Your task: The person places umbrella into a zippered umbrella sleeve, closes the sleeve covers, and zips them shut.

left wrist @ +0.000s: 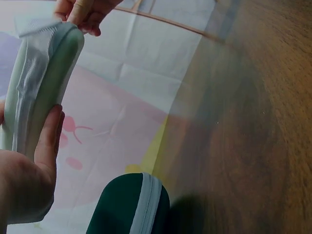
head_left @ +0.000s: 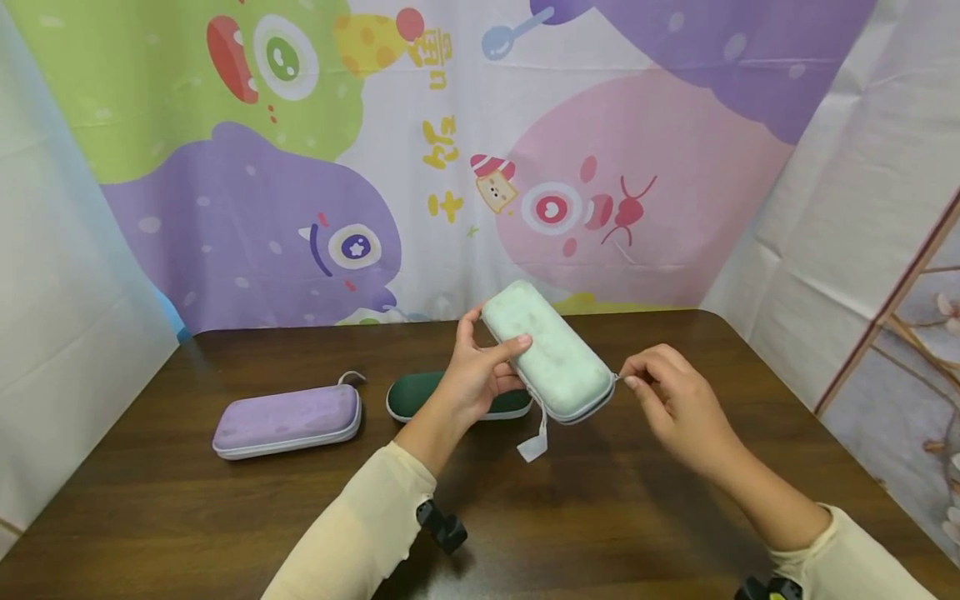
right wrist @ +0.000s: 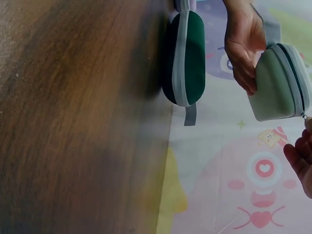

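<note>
My left hand grips a pale green zippered case round its long sides, thumb across the top. The case is tilted above the table, and a light strap dangles from its near side. At its right end, the fingertips of my right hand pinch the zipper pull. A dark gap runs along part of the zipper in the right wrist view. Behind my left hand lies a dark green zippered case, partly hidden by that hand and forearm.
A purple zippered case lies on the left part of the brown wooden table, its loop strap pointing back. A cartoon-printed curtain hangs behind the table's far edge. Pale cloth walls stand at both sides.
</note>
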{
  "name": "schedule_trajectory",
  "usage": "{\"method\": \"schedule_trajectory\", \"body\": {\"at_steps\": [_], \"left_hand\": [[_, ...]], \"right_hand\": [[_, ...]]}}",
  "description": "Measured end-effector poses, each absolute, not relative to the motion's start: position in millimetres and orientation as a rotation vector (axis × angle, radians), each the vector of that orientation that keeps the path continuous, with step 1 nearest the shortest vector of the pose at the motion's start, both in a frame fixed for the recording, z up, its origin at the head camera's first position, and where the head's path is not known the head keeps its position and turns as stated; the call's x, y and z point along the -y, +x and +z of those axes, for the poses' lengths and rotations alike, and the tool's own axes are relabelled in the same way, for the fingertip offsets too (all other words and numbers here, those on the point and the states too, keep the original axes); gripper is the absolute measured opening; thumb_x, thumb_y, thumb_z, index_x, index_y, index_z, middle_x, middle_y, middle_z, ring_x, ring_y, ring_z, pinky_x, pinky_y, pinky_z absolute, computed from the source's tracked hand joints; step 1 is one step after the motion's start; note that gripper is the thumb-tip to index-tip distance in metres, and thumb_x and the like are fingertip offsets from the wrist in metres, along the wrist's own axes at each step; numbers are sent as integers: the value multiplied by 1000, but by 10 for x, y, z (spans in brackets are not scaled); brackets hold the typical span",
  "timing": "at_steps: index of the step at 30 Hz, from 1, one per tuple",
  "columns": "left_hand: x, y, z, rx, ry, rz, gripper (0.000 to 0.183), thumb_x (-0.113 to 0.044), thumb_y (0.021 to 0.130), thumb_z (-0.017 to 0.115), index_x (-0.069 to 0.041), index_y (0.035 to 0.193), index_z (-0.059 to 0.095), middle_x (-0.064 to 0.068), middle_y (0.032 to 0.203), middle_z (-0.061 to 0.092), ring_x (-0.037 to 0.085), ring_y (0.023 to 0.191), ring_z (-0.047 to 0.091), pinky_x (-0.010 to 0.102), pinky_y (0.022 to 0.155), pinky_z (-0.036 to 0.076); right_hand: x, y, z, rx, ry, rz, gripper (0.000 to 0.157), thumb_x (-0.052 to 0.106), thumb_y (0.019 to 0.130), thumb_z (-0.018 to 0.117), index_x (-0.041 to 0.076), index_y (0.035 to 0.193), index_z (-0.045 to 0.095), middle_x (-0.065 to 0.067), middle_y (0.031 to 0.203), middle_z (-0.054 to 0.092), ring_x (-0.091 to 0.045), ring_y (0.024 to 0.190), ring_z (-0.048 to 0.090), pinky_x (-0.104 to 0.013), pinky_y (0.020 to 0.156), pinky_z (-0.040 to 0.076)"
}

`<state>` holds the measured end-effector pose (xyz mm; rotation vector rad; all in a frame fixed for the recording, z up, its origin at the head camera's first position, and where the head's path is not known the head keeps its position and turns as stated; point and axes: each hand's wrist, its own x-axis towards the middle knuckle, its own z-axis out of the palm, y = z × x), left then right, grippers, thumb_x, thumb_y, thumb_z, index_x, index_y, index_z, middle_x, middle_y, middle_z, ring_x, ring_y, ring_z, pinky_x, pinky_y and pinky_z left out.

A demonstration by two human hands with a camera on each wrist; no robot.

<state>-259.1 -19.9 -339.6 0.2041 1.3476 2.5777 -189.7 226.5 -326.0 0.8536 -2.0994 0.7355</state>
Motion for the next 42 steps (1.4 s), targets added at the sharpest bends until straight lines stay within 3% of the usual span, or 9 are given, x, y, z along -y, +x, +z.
{"method": "schedule_trajectory", "body": {"at_steps": [6, 10, 13, 18, 21, 26, 42], "left_hand": [[242, -2624, -3438, -1337, 147, 2637, 48, -7, 90, 68, -19, 126, 37, 17, 104, 55, 28, 65, 68, 42, 60, 58], [256, -2630, -3445, -1353, 153, 2638, 40, -6, 89, 68, -15, 114, 39, 18, 105, 53, 30, 65, 68, 44, 61, 58], [262, -2631, -3442, -1365, 171, 2610, 41, -7, 87, 68, -18, 113, 39, 17, 103, 54, 29, 63, 67, 45, 61, 58], [296, -2624, -3416, -1347, 275, 2522, 59, -7, 88, 62, -29, 139, 40, 14, 108, 57, 26, 68, 68, 45, 61, 58], [333, -2625, -3398, -1339, 349, 2457, 65, -6, 89, 59, -28, 146, 39, 10, 113, 56, 24, 75, 68, 46, 64, 58], [364, -2630, -3391, -1344, 385, 2426, 59, -2, 88, 59, -21, 141, 42, 9, 114, 55, 24, 77, 67, 47, 64, 58], [399, -2605, -3427, -1374, 323, 2527, 52, -2, 85, 61, -17, 132, 44, 12, 115, 52, 24, 75, 66, 43, 59, 58]], "right_hand": [[-2297, -1893, -3216, 2109, 774, 766, 21, -17, 80, 68, 1, 90, 62, -2, 88, 57, -9, 78, 48, -16, 63, 38], [-2328, -1905, -3221, 2114, 721, 783, 18, -16, 82, 66, 0, 89, 62, -4, 87, 57, -7, 79, 46, -15, 63, 37], [-2348, -1912, -3228, 2110, 707, 790, 17, -17, 81, 66, -1, 89, 62, -5, 86, 57, -7, 79, 46, -17, 65, 37], [-2370, -1919, -3210, 2102, 699, 796, 17, -18, 81, 66, -2, 88, 63, -6, 86, 58, -7, 81, 47, -16, 68, 38], [-2384, -1918, -3200, 2103, 690, 799, 18, -18, 80, 67, -2, 87, 63, -6, 86, 58, -6, 81, 47, -15, 69, 38], [-2407, -1916, -3215, 2109, 675, 800, 17, -17, 80, 68, -2, 86, 63, -5, 85, 59, -5, 81, 48, -16, 68, 39], [-2409, -1896, -3278, 2135, 638, 773, 16, -15, 81, 69, -1, 87, 64, -4, 84, 60, -6, 77, 48, -16, 65, 38]]}}
